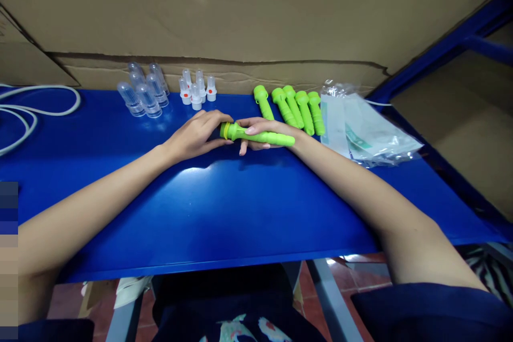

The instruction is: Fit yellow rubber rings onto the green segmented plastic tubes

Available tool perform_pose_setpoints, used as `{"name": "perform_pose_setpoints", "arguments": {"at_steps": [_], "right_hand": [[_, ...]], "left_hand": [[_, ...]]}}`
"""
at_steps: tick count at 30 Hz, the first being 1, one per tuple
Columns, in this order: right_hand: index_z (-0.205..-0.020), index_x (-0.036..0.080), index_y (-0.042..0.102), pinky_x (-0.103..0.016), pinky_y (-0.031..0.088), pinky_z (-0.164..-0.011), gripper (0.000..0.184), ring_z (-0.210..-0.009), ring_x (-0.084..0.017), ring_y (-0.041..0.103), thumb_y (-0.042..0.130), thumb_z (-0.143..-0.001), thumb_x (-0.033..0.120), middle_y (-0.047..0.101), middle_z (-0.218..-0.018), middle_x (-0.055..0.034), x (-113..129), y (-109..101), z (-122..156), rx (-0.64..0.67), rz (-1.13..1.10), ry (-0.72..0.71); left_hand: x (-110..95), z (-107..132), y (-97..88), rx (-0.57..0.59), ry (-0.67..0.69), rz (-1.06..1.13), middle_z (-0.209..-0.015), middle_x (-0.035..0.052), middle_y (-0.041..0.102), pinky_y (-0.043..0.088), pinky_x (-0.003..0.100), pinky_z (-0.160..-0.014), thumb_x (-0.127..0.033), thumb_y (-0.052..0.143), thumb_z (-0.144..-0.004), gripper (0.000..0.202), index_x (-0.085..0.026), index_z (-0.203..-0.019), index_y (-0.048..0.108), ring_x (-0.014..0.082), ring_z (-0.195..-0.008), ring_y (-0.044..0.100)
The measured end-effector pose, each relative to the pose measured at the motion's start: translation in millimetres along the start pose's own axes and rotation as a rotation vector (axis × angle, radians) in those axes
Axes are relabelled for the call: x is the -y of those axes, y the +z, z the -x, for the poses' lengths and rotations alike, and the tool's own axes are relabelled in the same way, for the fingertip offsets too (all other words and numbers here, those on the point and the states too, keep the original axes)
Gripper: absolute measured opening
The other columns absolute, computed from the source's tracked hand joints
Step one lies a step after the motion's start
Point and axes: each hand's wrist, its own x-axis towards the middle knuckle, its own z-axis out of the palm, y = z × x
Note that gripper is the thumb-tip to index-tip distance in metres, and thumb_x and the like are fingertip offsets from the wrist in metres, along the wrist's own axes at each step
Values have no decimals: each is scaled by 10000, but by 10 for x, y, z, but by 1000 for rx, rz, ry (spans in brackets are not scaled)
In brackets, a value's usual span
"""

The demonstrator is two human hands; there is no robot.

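Grips green tube with right hand and probably pinches its end with left hand to keep it steady.

A blue table bears clear cups, white-based caps, green handles, plastic packets and a cable.

the held handle is lime green, its ring yellow, the desk blue, the cups clear, the small vials clear and white with red dots, the cardboard tan.
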Motion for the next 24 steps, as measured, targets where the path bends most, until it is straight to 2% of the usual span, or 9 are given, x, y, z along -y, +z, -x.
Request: {"name": "perform_pose_setpoints", "arguments": {"at_steps": [6,12,16,20,24], "right_hand": [[-1171,132,473,-220,331,-410,491,-433,-62,493,734,-871,420,793,-881,-105,-1,11,20,-43,2,-2],[-1128,132,479,-233,316,-415,480,-437,-61,489,748,-893,453,798,-907,-133,17,32,42,-19,-36,14],[-1089,151,452,-237,331,-438,436,-429,-65,487,730,-919,441,798,-904,-147,-1,37,42,3,-72,-8],[-1085,178,418,-231,333,-452,328,-430,-71,487,653,-977,381,796,-887,-128,-15,53,34,-12,-72,-24],[-1050,190,407,-214,344,-442,264,-433,-74,492,615,-1003,348,795,-880,-127,-7,61,32,-9,-85,-43]], "left_hand": [[27,6,-55,39,22,-37,-1258,168,717,521,404,-990,-522,501,-1052,467,-153,-1330,572,276,-1200,687],[88,33,-12,60,28,-47,-1349,216,668,524,451,-1027,-412,498,-1062,479,-128,-1447,507,306,-1252,659],[125,43,23,81,19,-26,-1378,245,629,528,503,-1023,-344,470,-1060,549,-115,-1554,400,329,-1220,658],[172,55,78,77,-10,28,-1392,234,609,521,534,-1038,-332,442,-1056,638,-161,-1644,262,336,-1229,644],[234,69,142,46,-30,107,-1408,210,599,495,530,-1083,-396,438,-1055,691,-217,-1676,194,326,-1250,629]]}}
